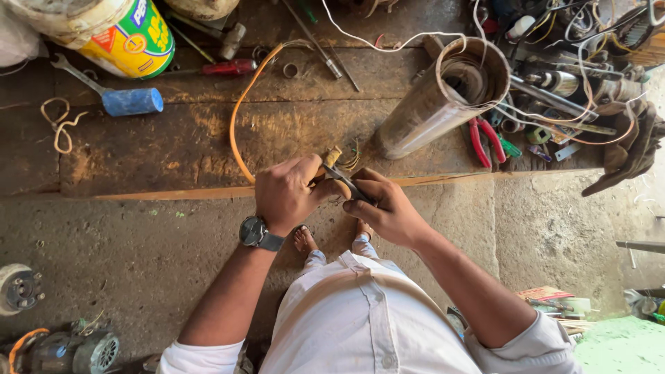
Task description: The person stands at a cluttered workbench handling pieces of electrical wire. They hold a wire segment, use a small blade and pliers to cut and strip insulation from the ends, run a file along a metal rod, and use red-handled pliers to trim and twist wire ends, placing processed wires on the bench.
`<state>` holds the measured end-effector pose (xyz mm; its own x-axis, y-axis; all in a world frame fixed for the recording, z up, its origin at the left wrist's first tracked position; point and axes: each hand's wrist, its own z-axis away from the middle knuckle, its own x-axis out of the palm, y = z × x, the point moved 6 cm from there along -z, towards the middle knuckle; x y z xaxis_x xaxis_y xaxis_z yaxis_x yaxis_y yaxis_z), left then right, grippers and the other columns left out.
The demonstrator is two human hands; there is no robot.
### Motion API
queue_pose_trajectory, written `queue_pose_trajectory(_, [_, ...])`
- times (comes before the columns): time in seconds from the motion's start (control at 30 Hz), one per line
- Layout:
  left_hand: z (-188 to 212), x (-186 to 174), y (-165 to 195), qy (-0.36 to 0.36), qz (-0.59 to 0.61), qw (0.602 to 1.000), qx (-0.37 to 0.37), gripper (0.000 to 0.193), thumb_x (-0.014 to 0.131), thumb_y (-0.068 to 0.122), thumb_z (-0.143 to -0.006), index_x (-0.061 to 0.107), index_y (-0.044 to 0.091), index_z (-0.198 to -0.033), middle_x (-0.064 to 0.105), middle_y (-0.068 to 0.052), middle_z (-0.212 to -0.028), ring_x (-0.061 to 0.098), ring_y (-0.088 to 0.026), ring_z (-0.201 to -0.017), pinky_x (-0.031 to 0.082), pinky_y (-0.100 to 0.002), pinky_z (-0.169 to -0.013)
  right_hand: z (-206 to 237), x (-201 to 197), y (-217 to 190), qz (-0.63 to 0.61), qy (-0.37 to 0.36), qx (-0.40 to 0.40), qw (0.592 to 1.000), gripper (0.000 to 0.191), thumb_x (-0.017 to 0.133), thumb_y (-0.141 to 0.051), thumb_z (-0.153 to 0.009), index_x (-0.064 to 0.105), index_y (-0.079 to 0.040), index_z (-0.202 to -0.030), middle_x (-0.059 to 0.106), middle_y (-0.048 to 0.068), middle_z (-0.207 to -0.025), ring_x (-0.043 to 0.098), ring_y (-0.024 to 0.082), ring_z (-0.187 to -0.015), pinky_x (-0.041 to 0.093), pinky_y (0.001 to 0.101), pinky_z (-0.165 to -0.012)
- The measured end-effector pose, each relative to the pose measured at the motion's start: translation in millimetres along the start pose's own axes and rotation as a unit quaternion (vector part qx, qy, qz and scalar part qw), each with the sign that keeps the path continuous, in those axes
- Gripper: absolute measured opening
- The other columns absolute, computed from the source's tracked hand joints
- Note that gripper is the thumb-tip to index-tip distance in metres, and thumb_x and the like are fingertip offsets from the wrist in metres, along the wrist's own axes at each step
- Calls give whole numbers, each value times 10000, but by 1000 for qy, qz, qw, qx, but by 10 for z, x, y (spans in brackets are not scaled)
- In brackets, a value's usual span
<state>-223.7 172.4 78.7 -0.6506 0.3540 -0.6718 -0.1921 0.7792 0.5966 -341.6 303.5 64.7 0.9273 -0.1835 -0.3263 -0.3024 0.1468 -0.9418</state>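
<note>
At the workbench's [138,156] front edge, my left hand [287,194] is fisted tight around an orange cable's [235,131] end, and my right hand [388,211] grips a dark blade-like tool [346,181] against it. A slip could nick my left fingers or the wire strands.

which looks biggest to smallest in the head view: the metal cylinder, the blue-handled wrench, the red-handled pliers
1. metal cylinder, clearly largest.
2. blue-handled wrench.
3. red-handled pliers, partly hidden by wires, so its rank below the wrench is unsure.
</note>
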Motion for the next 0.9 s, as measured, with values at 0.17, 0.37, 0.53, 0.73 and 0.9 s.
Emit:
queue_pose_trajectory(0.17, [126, -17, -69, 30, 4, 1000, -4, 578, 768, 642, -803, 580, 96, -764, 625, -65, -675, 644, -278, -590, 473, -399, -519, 13, 140, 84, -41, 25, 32, 998, 246, 694, -148, -888, 683, 31, -1056, 577, 99, -1087, 577, 203, -1011, 479, 322, -876])
queue_pose_trajectory(0.37, [198, -128, -138, 80, 17, 997, 5, 499, 807, 543, -843, 593, 92, -832, 633, -72, -696, 655, -282, -615, 484, -393, -537, -21, 291, 58, -82, 44, 17, 996, 200, 681, -121, -892, 700, 29, -1023, 602, 94, -1134, 563, 196, -1110, 455, 327, -967])
queue_pose_trajectory(0.53, [252, -175, -188, 86, 20, 996, -21, 421, 828, 445, -872, 612, 84, -861, 654, -81, -723, 672, -286, -653, 494, -396, -559, -17, 423, 95, -84, 79, 25, 993, 192, 687, -125, -879, 697, 19, -1005, 593, 72, -1087, 563, 181, -1086, 458, 320, -945])
queue_pose_trajectory(0.73, [224, -220, -183, 65, 40, 996, -35, 339, 809, 394, -893, 638, 101, -907, 696, -71, -794, 713, -263, -730, 533, -383, -612, -19, 553, 90, -93, 119, 20, 988, 158, 687, -121, -896, 676, 25, -957, 558, 69, -1032, 548, 177, -1068, 462, 316, -921])
queue_pose_trajectory(0.9, [189, -296, -125, 8, 51, 997, -60, 422, 793, 453, -860, 621, 77, -947, 715, -103, -835, 712, -328, -759, 527, -426, -596, -10, 451, -179, 69, 130, -64, 987, 221, 673, -187, -932, 672, 1, -1049, 644, 125, -1124, 627, 232, -1027, 498, 333, -890])
